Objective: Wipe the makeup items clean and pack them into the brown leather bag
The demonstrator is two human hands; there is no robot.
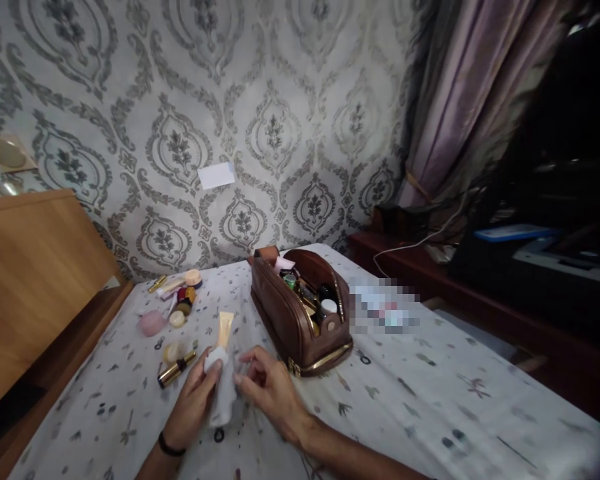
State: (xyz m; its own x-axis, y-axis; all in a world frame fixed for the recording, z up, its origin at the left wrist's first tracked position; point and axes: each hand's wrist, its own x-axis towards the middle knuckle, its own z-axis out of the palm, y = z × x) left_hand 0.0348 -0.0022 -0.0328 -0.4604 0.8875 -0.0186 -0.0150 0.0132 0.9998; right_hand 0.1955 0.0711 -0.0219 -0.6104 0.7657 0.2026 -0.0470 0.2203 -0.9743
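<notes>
A white bottle (223,397) is held by my left hand (194,400), its thumb and fingers closed round the upper part. Just right of the bottle is my right hand (270,387), fingers apart and curved, with nothing seen in it. Beyond the bottle's top lies a cream-coloured tube (225,329). The open brown leather bag (280,320) stands behind my right hand, filled with several small bottles and jars, one with a white cap (329,307). To the left of my left hand rests a gold and black tube (177,370), beside a small pale jar (174,352).
Cosmetics lie at the back left, among them a pink round container (152,323) and a cream jar (177,319). A wooden panel (40,267) borders the left side. A blurred-out item (385,307) lies right of the bag. The patterned wall rises behind.
</notes>
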